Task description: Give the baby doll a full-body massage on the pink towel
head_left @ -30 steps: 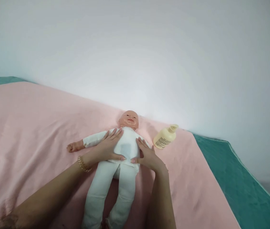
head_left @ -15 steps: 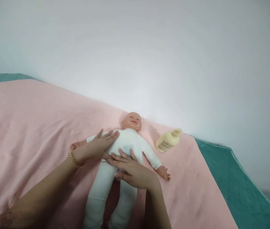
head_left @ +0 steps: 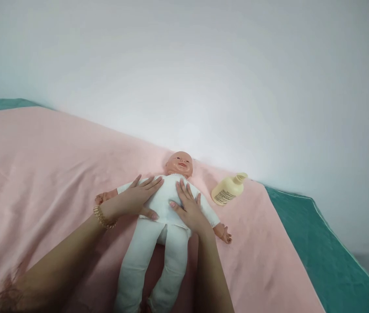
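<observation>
A baby doll with a white cloth body lies on its back, its head toward the wall and its arms spread out. My left hand rests flat on the left side of the doll's chest, fingers stretched toward its neck. On the other side of the chest lies my right hand, open, with the fingers pointing up toward the doll's shoulder and the thumb across the belly. Neither hand grips anything. A beaded bracelet circles my left wrist.
A pale yellow pump bottle stands right of the doll's shoulder. Beneath everything is a wrinkled pink sheet, with a green cover showing at the right. A white wall rises behind.
My right hand has moved up from the doll's lower belly to the right side of its chest, turning its fingers upward. My left hand stays in place on the chest.
</observation>
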`<control>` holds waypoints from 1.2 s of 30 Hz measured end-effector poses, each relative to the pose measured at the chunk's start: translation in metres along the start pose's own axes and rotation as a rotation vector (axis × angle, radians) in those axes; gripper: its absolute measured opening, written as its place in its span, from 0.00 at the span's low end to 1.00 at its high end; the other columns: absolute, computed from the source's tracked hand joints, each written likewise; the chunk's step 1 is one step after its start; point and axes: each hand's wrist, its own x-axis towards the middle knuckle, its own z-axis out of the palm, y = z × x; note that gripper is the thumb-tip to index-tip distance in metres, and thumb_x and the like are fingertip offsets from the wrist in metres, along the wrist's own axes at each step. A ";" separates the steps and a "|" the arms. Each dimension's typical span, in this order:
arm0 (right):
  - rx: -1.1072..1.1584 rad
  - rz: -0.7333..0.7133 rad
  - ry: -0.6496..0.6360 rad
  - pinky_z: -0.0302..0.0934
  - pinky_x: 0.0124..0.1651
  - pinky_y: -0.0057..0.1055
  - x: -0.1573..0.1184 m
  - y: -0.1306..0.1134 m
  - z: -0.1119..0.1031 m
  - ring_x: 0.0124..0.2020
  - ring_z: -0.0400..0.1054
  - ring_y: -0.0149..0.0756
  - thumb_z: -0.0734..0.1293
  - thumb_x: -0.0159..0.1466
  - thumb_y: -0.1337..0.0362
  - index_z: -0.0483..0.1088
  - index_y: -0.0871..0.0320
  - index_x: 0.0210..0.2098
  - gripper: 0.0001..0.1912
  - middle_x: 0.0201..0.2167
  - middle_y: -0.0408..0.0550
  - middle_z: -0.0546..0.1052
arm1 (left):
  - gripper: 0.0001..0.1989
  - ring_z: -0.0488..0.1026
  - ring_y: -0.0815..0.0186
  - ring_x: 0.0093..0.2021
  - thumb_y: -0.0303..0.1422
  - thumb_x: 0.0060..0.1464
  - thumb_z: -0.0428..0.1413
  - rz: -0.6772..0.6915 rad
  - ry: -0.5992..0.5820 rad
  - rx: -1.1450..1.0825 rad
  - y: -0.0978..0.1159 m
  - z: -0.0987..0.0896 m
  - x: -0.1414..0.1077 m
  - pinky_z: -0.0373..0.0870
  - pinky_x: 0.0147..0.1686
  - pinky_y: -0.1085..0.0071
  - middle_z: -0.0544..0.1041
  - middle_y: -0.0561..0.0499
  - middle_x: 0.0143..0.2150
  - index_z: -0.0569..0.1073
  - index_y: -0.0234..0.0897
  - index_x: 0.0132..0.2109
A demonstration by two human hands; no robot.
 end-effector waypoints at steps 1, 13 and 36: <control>-0.005 0.036 0.007 0.13 0.66 0.58 -0.001 0.003 -0.001 0.71 0.22 0.39 0.51 0.68 0.42 0.31 0.51 0.70 0.39 0.71 0.43 0.33 | 0.54 0.40 0.47 0.71 0.63 0.49 0.50 0.004 0.016 0.001 0.001 -0.001 0.001 0.33 0.65 0.45 0.44 0.36 0.71 0.42 0.33 0.71; -0.082 0.208 -0.004 0.17 0.67 0.55 -0.012 0.019 -0.017 0.72 0.28 0.40 0.43 0.70 0.49 0.35 0.57 0.70 0.34 0.71 0.47 0.39 | 0.22 0.66 0.65 0.61 0.34 0.66 0.39 0.415 0.027 -0.368 0.064 -0.009 0.012 0.48 0.68 0.62 0.73 0.60 0.57 0.74 0.53 0.54; -0.167 0.213 -0.031 0.17 0.69 0.51 -0.023 -0.002 -0.025 0.72 0.30 0.38 0.47 0.70 0.53 0.38 0.64 0.70 0.34 0.71 0.47 0.40 | 0.33 0.50 0.50 0.69 0.53 0.63 0.39 -0.091 0.284 0.023 0.012 0.001 0.016 0.31 0.66 0.47 0.60 0.46 0.67 0.56 0.41 0.68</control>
